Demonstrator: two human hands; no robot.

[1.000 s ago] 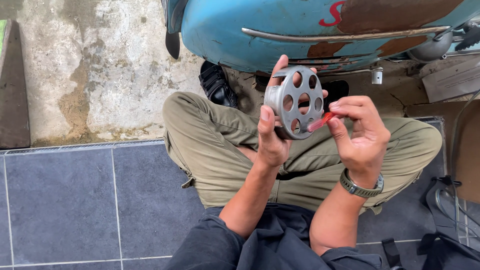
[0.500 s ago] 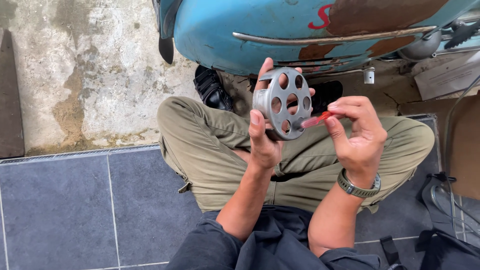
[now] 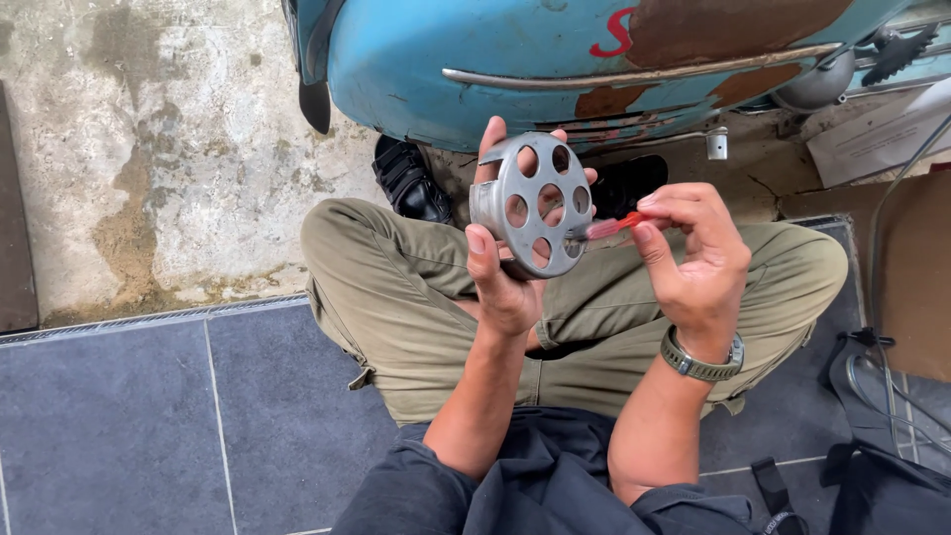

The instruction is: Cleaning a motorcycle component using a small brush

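A rusted blue scooter body (image 3: 555,59) stands before the seated person. The left hand (image 3: 505,267) grips a perforated grey metal drum (image 3: 535,203) above the lap; the right hand (image 3: 693,253) pinches a small red tool (image 3: 612,227) against its rim, apparently mid-work.

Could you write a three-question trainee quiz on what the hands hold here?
1. True or false: the left hand holds the round grey metal drum with circular holes.
2. Which hand pinches the thin red-handled tool? A left, B right, C neither.
3. Fill in: the tool's tip meets the drum near its ___ edge, lower right or upper left.

Key: 1 true. 2 B, the right hand. 3 lower right.
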